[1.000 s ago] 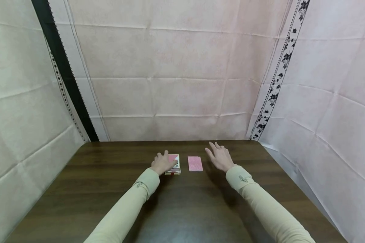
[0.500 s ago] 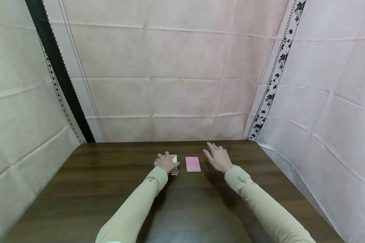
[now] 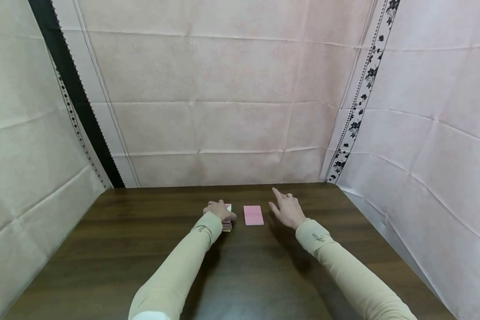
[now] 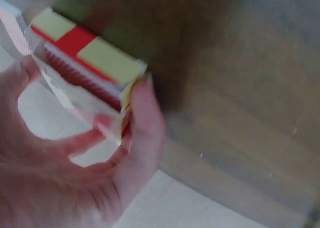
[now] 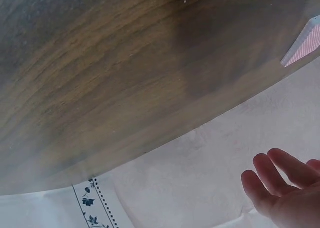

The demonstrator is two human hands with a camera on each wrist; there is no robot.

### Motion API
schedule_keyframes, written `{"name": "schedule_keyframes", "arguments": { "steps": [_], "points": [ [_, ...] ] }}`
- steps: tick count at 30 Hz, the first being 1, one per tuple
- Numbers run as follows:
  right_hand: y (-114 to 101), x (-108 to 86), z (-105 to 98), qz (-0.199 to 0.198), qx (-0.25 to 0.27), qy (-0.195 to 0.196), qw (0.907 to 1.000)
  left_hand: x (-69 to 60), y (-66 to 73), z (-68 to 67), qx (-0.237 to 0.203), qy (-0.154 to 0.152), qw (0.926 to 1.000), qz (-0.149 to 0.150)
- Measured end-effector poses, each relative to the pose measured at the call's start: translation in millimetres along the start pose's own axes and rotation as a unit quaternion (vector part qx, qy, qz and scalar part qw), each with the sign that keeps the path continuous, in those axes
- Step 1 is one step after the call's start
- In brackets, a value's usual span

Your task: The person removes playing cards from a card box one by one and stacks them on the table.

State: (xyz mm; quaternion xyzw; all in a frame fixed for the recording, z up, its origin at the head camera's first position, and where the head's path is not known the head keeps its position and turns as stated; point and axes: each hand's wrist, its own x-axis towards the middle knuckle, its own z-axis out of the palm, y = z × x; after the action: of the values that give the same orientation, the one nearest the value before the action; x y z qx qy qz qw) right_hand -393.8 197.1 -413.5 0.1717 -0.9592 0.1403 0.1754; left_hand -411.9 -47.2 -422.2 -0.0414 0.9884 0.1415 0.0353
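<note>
My left hand [image 3: 221, 210] grips a small playing card box [image 3: 227, 226] at the middle far part of the table, covering most of it in the head view. In the left wrist view, the card box [image 4: 82, 45] has pale yellow sides with a red band, and its end gapes to show a striped red inside. Fingers and thumb bear on its opposite sides. Just right of it lies a pink-backed deck of cards [image 3: 254, 215]. Past the deck, my right hand [image 3: 289, 210] hovers with fingers spread and nothing held. The right wrist view catches the deck [image 5: 306, 45] at its edge.
The dark wooden table [image 3: 232, 275] carries everything. Its far edge meets a hanging pale cloth [image 3: 240, 124]. More cloth hangs at both sides, with a black strip [image 3: 76, 89] on the left and a floral border [image 3: 356, 111] on the right.
My left hand has shifted slightly right and closed over the card box, hiding more of it. My right hand has barely moved, its fingers a little changed. The pink deck stays put.
</note>
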Motion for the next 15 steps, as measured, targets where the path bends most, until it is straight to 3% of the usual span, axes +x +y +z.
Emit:
{"name": "schedule_keyframes", "arguments": {
  "steps": [9, 15],
  "points": [
    [-0.5, -3.9, 1.0, -0.008, -0.014, -0.001, 0.9999, 3.3, -10.2, -21.9, -0.027, -0.079, 0.9964, 0.008],
    [-3.1, -4.2, -1.5, -0.018, -0.021, -0.001, 0.9996, 11.2, -19.8, -31.5, -0.093, -0.131, 0.9870, 0.004]
  ]
}}
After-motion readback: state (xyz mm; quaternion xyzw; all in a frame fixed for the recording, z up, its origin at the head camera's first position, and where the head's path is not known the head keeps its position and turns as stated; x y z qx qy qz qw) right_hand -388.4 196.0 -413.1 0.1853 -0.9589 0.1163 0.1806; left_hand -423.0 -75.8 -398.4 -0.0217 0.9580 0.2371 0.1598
